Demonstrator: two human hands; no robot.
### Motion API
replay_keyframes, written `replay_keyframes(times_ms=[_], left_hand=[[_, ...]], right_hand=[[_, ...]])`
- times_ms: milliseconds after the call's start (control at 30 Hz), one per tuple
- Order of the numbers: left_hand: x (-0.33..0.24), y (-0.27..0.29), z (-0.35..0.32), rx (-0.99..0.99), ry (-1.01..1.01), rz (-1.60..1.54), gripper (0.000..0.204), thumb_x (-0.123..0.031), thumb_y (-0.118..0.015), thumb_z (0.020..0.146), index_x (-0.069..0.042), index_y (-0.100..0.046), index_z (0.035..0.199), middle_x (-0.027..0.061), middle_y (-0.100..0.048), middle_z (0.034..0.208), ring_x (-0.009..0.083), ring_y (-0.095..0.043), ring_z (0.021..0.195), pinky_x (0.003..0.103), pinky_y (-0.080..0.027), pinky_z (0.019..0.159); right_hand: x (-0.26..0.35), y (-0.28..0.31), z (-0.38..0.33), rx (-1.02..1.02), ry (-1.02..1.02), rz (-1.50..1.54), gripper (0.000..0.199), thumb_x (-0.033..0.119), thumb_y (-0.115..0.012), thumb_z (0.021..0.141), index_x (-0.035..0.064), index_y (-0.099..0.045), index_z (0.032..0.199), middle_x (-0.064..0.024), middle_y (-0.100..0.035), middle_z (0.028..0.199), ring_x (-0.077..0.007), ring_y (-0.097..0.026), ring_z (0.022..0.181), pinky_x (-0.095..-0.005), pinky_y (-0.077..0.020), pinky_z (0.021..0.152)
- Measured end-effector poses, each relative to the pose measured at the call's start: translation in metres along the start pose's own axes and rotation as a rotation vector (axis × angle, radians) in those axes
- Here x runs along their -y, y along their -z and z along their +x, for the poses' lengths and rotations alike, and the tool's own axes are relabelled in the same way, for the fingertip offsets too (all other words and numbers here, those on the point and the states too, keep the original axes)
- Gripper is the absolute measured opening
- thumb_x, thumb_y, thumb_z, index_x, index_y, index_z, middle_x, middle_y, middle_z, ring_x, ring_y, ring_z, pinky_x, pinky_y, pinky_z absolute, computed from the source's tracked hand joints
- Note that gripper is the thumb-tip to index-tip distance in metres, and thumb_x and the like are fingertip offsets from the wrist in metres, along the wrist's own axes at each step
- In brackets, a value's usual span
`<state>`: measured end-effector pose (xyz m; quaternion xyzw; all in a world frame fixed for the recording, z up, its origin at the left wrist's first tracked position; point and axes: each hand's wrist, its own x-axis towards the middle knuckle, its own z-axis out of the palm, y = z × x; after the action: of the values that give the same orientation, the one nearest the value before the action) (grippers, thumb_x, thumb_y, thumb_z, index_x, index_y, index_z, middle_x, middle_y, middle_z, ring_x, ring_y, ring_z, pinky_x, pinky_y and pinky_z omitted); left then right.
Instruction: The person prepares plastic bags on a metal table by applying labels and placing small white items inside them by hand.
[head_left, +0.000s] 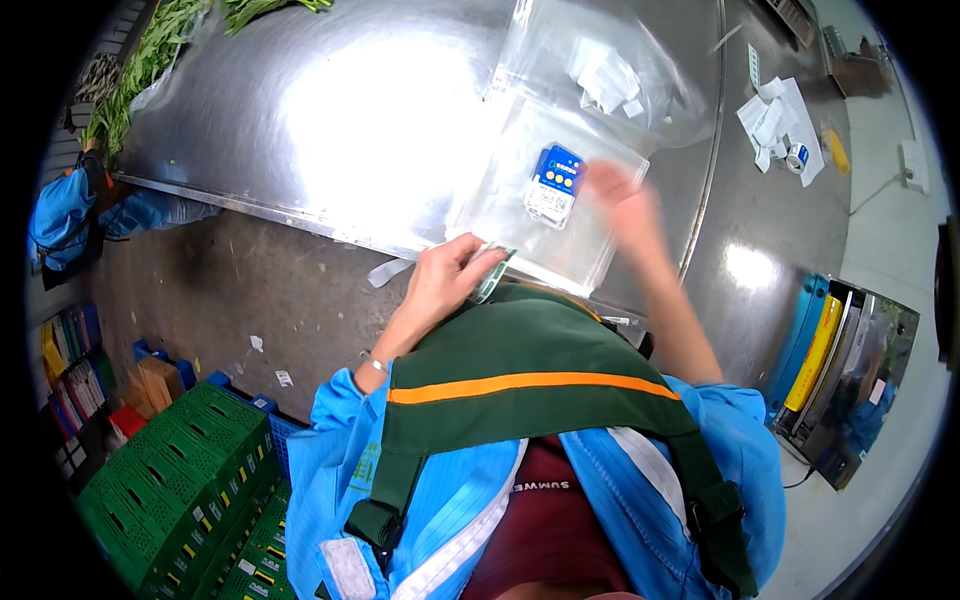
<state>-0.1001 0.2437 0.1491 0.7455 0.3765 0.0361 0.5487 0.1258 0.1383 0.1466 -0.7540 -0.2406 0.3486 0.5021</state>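
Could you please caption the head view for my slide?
Left hand pinches a small packet; blurred right hand rests on clear labelled bags on steel table.

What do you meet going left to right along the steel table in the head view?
Leafy greens → left hand holding a strip of labels → clear bag with a blue label → blurred right hand → white paper scraps → yellow object.

Left hand point(450, 275) is curled shut near the body; right hand point(622, 200), blurred, reaches farther out, fingers spread.
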Motion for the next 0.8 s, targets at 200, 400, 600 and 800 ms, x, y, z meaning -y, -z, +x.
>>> replay_keyframes(times_ms=[200, 400, 600, 800], left_hand=[[-0.011, 0.008, -0.001, 0.069, -0.011, 0.047, 0.031, -0.029, -0.069, 0.08, 0.001, -0.062, 0.083, 0.0148, -0.053, 0.056, 0.02, -0.047, 0.046, 0.033, -0.04, 0.048], [-0.008, 0.017, -0.002, 0.027, 0.046, 0.021, 0.035, -0.024, -0.069, 0.082, -0.006, -0.059, 0.11, 0.0006, -0.048, 0.055, 0.0063, -0.037, 0.053, 0.025, -0.032, 0.047], [0.02, 0.023, -0.003, 0.039, 0.09, -0.303, 0.033, -0.013, -0.059, 0.089, -0.002, -0.052, 0.12, 0.009, -0.064, 0.092, 0.0122, -0.061, 0.08, 0.023, -0.047, 0.069], [-0.008, 0.016, -0.002, 0.125, 0.071, -0.611, 0.03, -0.012, -0.053, 0.093, 0.002, -0.048, 0.118, 0.0126, -0.065, 0.098, 0.0137, -0.063, 0.085, 0.026, -0.049, 0.076]], right_hand=[[-0.046, -0.034, 0.003, -0.093, -0.295, 0.286, 0.027, 0.024, -0.067, 0.081, 0.0003, -0.063, 0.095, -0.0035, -0.064, 0.083, -0.0078, -0.052, 0.069, -0.0244, -0.0429, 0.064], [-0.11, -0.011, 0.03, -0.329, -0.012, -0.57, 0.048, 0.021, -0.07, 0.074, 0.006, -0.05, 0.115, -0.0098, -0.055, 0.088, -0.0234, -0.055, 0.082, -0.0326, -0.0457, 0.072], [-0.106, 0.02, -0.014, 0.261, 0.266, -0.832, 0.042, 0.029, -0.073, 0.071, 0.0116, -0.055, 0.106, -0.009, -0.052, 0.098, -0.024, -0.053, 0.088, -0.0357, -0.04, 0.08], [-0.125, 0.033, 0.002, 0.558, 0.208, -0.848, 0.019, 0.027, -0.068, 0.076, 0.0132, -0.061, 0.086, -0.0055, -0.055, 0.094, -0.0242, -0.051, 0.097, -0.0377, -0.0338, 0.085]])
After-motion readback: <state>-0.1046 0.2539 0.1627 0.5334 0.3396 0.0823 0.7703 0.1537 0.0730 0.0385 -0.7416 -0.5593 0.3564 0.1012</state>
